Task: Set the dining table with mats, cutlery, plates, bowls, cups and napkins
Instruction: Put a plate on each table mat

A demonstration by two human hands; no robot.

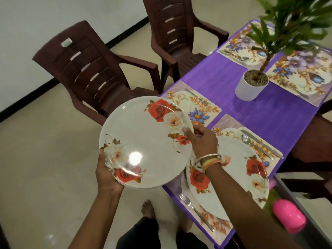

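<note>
At the near corner of a purple-clothed dining table [269, 114], a person holds a rose-patterned plate [143, 141] in both hands, tilted toward the camera and overlapping the table's edge. The left hand [107, 175] grips the rim at the plate's seven o'clock, thumb on top and fingers beneath. The right hand [203, 141], bangles [208, 159] at its wrist, pinches the rim at three o'clock.

A matching second plate [239, 169] lies on the nearest floral mat [221, 225], at five o'clock from the held one and partly hidden by the right forearm. A fork [195, 212] rests on that mat on the near side of the plate; a spoon [251, 142] and a knife [262, 144] lie side by side on the far side.

A second mat [197, 108], at one o'clock from the held plate, carries only a fork [196, 96]. Two more mats [237, 49] [301, 76] sit at the table's far end, each with cutlery too blurred to name in full. A potted plant in a white pot [251, 87] stands between the mats.

Two brown plastic chairs [93, 72] [179, 33] stand at ten and twelve o'clock. A pink object [289, 216], blurred, shows at four o'clock.
</note>
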